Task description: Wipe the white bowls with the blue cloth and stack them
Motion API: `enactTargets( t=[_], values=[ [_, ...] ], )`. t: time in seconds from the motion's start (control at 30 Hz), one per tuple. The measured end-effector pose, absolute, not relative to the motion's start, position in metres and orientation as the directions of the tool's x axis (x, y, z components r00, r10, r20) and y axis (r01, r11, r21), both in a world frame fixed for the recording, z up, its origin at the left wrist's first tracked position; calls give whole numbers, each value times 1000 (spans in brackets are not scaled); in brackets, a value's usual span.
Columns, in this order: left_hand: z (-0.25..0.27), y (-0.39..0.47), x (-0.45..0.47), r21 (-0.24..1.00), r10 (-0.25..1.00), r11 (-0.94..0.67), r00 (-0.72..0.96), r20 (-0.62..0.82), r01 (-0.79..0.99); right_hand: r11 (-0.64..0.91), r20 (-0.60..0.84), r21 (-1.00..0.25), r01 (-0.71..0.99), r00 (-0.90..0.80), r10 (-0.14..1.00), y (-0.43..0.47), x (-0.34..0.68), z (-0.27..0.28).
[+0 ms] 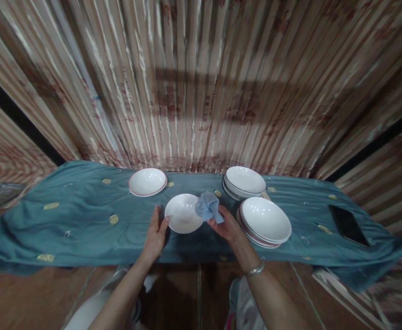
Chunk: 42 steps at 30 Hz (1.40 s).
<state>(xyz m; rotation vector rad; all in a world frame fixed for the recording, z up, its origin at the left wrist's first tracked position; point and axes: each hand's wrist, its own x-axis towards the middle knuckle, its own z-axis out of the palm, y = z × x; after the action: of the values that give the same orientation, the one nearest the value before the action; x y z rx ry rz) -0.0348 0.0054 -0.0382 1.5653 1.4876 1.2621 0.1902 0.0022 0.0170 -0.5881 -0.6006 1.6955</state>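
Observation:
A white bowl [182, 214] sits in the middle of the cloth-covered table, near its front edge. Against its left rim is my left hand [156, 236], the thumb tip at the rim and the fingers stretched out and apart from it. My right hand [225, 224] pinches a crumpled light blue cloth [209, 206], which covers the bowl's right rim. Close by on the right stands a stack of white bowls [266, 220], some with red rims. Behind it is another stack of white dishes [245, 180] with a dark rim on top.
At the back left, white bowls with a red rim [148, 182] sit on the teal tablecloth [87, 215]. A dark phone [348, 224] lies at the right. Behind the table hangs a striped, pleated curtain [194, 91]. A dark flat object [1, 195] is at the far left.

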Motion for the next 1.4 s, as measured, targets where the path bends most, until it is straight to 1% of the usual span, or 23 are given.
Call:
enactTargets(
  t=[0.03, 0.1, 0.17, 0.2, 0.27, 0.37, 0.43, 0.53, 0.6, 0.67, 0.73, 0.8, 0.87, 0.93, 1.0, 1.03, 1.07, 1.13, 1.17, 1.23, 1.3, 1.33, 1.4],
  values=[
    [-33, 1, -33, 862, 956, -220, -73, 282, 457, -168, -58, -664, -729, -174, 983, 4, 190, 17],
    [-23, -10, -26, 724, 897, -405, 91, 432, 558, -134, -47, -669, -731, -139, 989, 7, 189, 19],
    [-15, -20, -18, 620, 850, -510, 240, 469, 596, -108, -51, -687, -719, -101, 994, 9, 189, 20],
    [-13, -24, -14, 602, 835, -543, 299, 463, 586, -98, -59, -693, -714, -80, 995, 10, 189, 22],
    [-12, -27, -7, 640, 833, -553, 338, 437, 534, -84, -75, -705, -704, -44, 996, 11, 188, 24],
    [-13, -26, -1, 772, 863, -502, 291, 413, 391, -64, -71, -731, -680, -16, 997, 12, 186, 27],
    [-12, -22, 1, 835, 886, -456, 252, 390, 309, -37, -44, -741, -670, -8, 999, 13, 186, 29],
    [-6, -17, -2, 881, 913, -396, 212, 348, 260, 23, 19, -740, -672, 13, 1000, 15, 187, 33],
    [-2, -13, -6, 898, 931, -361, 156, 331, 250, 63, 51, -748, -661, 38, 998, 16, 187, 36],
    [0, -8, -12, 925, 950, -311, 59, 305, 221, 85, 60, -764, -639, 61, 996, 18, 185, 39],
    [2, -3, -18, 962, 970, -226, -61, 237, 151, 91, 55, -791, -605, 78, 995, 20, 180, 41],
    [4, 1, -23, 991, 979, -126, -154, 130, 36, 115, 64, -840, -530, 113, 991, 21, 174, 42],
    [8, 4, -26, 992, 978, -41, -210, 16, -118, 148, 90, -895, -420, 154, 984, 21, 166, 42],
    [15, 4, -26, 960, 968, 8, -238, -77, -279, 171, 121, -938, -301, 178, 977, 18, 156, 43],
    [23, 1, -24, 914, 964, 33, -229, -136, -405, 239, 213, -962, -135, 184, 960, 13, 144, 44],
    [26, 0, -23, 892, 966, 41, -209, -150, -451, 305, 298, -952, -14, 177, 938, 10, 138, 45],
    [29, -2, -21, 873, 971, 48, -182, -154, -485, 386, 402, -914, 125, 153, 903, 5, 131, 45],
    [33, -5, -18, 851, 983, 52, -122, -135, -522, 521, 573, -761, 387, 25, 819, -3, 116, 43],
    [33, -7, -17, 847, 988, 49, -101, -120, -530, 567, 619, -664, 487, -68, 782, -7, 110, 41],
    [32, -9, -16, 841, 992, 41, -80, -100, -540, 617, 644, -482, 622, -226, 731, -13, 99, 36],
    [29, -9, -16, 831, 992, 40, -79, -100, -554, 622, 633, -365, 693, -305, 711, -14, 92, 30],
    [28, -9, -17, 825, 992, 43, -76, -103, -563, 614, 626, -336, 714, -318, 712, -14, 91, 28],
    [25, -8, -19, 817, 993, 48, -63, -103, -575, 597, 612, -325, 734, -318, 724, -11, 91, 28]
  ],
)
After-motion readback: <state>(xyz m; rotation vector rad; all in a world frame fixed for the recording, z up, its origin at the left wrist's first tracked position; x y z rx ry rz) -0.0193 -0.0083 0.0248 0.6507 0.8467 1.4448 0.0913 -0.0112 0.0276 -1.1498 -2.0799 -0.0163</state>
